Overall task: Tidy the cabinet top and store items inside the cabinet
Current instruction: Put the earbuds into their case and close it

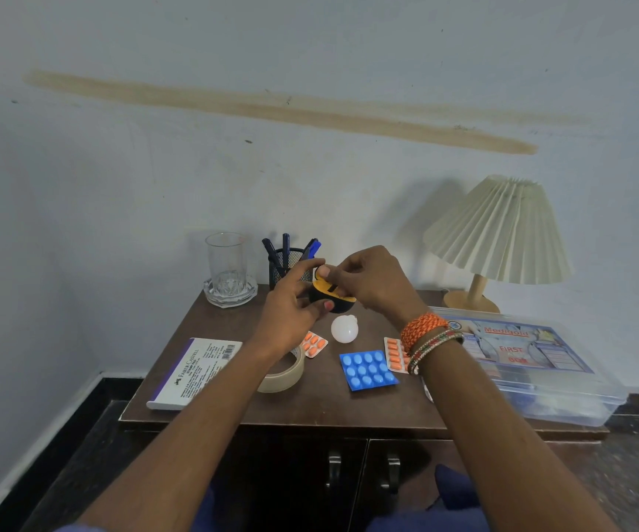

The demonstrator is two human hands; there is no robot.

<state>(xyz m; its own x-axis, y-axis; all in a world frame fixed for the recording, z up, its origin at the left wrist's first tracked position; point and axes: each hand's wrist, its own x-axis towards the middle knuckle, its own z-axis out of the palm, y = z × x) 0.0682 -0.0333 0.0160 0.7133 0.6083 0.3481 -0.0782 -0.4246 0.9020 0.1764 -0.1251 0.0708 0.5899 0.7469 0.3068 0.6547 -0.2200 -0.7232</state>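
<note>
My left hand (291, 305) grips a small round black and orange object (331, 297) above the brown cabinet top (310, 408). My right hand (371, 284) pinches its upper edge with fingertips; what the object is stays unclear. Below the hands lie a white bulb (344, 329), a blue blister pack (367, 369), an orange blister pack (314, 344) and another orange blister strip (395, 355) partly under my right wrist. A roll of tan tape (285, 376) sits under my left forearm. The cabinet doors (360, 481) below are closed.
A glass on a clear ashtray (229, 274) and a mesh pen holder (289, 263) stand at the back. A stamp pad box (191, 374) lies front left. A clear first aid box (532, 366) and a pleated lamp (502, 236) fill the right side.
</note>
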